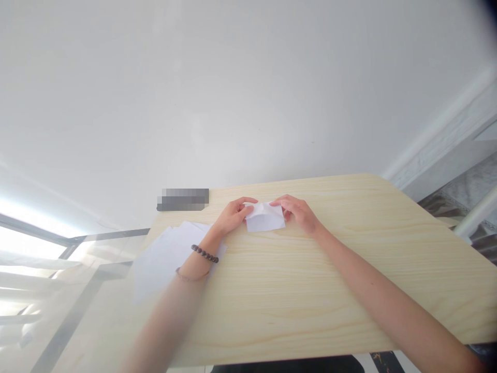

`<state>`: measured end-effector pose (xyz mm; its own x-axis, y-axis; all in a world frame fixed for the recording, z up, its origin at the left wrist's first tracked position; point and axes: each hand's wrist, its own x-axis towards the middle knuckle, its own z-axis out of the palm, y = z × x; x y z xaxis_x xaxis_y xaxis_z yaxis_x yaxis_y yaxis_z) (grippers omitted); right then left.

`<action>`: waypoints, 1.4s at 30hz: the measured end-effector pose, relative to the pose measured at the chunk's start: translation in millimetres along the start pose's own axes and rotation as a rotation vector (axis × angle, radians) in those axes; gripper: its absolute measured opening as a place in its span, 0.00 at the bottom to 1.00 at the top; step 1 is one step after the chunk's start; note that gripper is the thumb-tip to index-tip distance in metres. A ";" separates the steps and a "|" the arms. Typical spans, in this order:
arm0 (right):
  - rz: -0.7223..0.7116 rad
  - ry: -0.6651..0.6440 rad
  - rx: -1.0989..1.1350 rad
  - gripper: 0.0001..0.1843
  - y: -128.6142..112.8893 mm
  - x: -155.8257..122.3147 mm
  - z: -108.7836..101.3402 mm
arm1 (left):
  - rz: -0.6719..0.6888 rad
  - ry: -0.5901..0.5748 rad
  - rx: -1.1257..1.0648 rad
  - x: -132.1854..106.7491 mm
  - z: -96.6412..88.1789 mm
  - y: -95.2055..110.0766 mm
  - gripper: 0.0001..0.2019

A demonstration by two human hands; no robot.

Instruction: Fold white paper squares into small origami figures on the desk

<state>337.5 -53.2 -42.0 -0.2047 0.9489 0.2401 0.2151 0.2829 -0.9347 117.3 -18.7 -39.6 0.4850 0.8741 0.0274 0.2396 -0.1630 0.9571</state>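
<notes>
A small folded piece of white paper [265, 221] is held at the far middle of the table, with creases along its upper part. My left hand [234, 213] grips its left end, thumb on the near face and fingers at the top edge. At the right end, my right hand [297, 210] pinches the upper corner between thumb and forefinger. Parts of the fingers behind the paper are hidden. Around my left wrist are a dark beaded bracelet [205, 254] and a thin band.
Loose white sheets [166, 259] lie spread on the left of the light wooden table [279, 300], partly under my left forearm. A blurred dark object [182, 200] sits at the back left corner. A pale wall [264, 93] rises behind the table's far edge.
</notes>
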 end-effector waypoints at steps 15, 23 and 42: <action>0.112 0.016 -0.181 0.14 6.9 -0.9 6.6 | -0.009 0.036 0.107 1.8 8.3 2.8 0.17; 0.130 0.019 -0.073 0.12 6.0 -0.9 8.3 | -0.028 0.013 0.137 1.2 7.6 4.1 0.20; 0.202 -0.082 0.025 0.16 -1.5 3.5 -0.1 | -0.023 -0.031 -0.007 0.4 5.1 6.2 0.18</action>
<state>336.5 -50.3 -39.8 -0.2368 0.9712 0.0259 0.2364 0.0835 -0.9681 123.3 -21.7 -35.1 0.5056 0.8628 -0.0035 0.2450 -0.1397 0.9594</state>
